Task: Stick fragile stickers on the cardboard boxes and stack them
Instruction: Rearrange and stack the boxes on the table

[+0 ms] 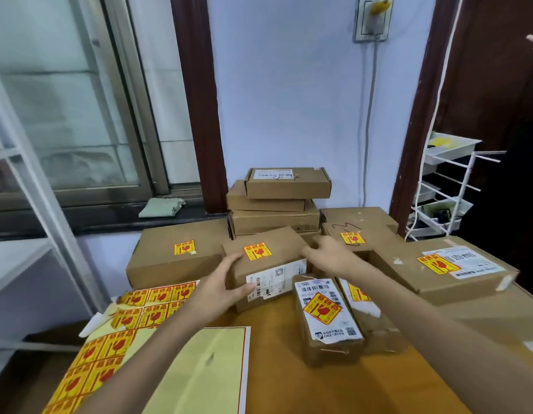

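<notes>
Brown corrugated cardboard everywhere, matte and scuffed. Left hand (226, 280) spread wide against the near-left side of a small cardboard box (266, 264), thumb up at the top edge, fingers reaching along the front face beside a white shipping label (277, 279). Right hand (328, 253) curled over the far right corner of the same box, fingers wrapped round the edge. Box thus held between both hands, tilted slightly, close above or on the wooden table (319, 389); cannot tell which. Yellow-and-red fragile sticker (258, 251) already pressed on its top.

Just in front, standing in the way on the near side: a narrow parcel (329, 319), crumpled and taped, with its own sticker and barcode labels, and a second one (366, 306) close beside it to the right. Left of the held box, a broad flat carton (175, 258) with a sticker peeling at one corner. Right, a large flat box (456, 270) with sticker and white label, torn at the near corner. Behind, an L-shaped brown carton (360, 225) with a sticker and a black scrawl. Further back, a stack of three plain boxes (277, 201) against the pale blue wall.

Near left, glossy sticker sheets (109, 348) in yellow and red, partly used, and pale yellow backing paper (205, 369) under the left forearm. Folded green cloth (162, 207) on the dark window sill; white wire rack (444, 186) at far right
</notes>
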